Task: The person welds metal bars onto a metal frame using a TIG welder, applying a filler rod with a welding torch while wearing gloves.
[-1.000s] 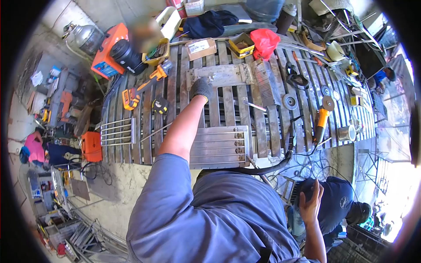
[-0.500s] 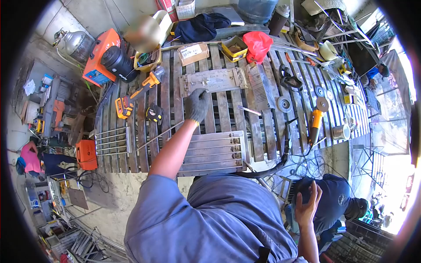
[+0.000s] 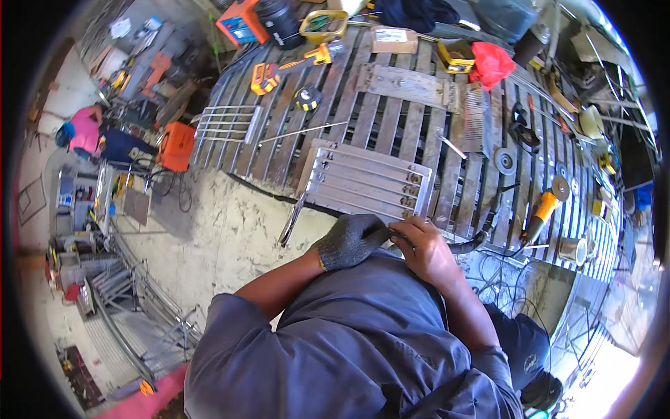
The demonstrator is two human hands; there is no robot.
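Both hands are pulled in tight to the chest, elbows bent, meeting just off the near edge of the table point(image 3: 377, 122).
Left hand point(image 3: 349, 241): grey glove on, fingers curled loosely, knuckles up, fingertips pointing at the other hand. Can't tell if it grips anything.
Right hand point(image 3: 427, 250): bare, wrist bent inward, fingers bunched narrow right at the glove's fingertips. The contact point is hidden, so I can't tell whether it pinches the glove or some small part.
A black hose point(image 3: 481, 237) runs off just beside the right hand and up onto the table.
Nearest thing: a steel grille point(image 3: 366, 183) lying flat at the near edge, bars running along the edge, just beyond both hands and not touched.
Right end, near edge: a yellow angle grinder point(image 3: 541, 213), with a grinding disc point(image 3: 504, 160) further in.
Mid table: a thin rod point(image 3: 303, 133) and a tape measure point(image 3: 307, 98).
Left edge: a smaller grille point(image 3: 223, 122).
Towards the far edge: a flat metal plate point(image 3: 408, 84), a yellow drill point(image 3: 279, 70), a cardboard box point(image 3: 394, 38) and a red bag point(image 3: 492, 63).
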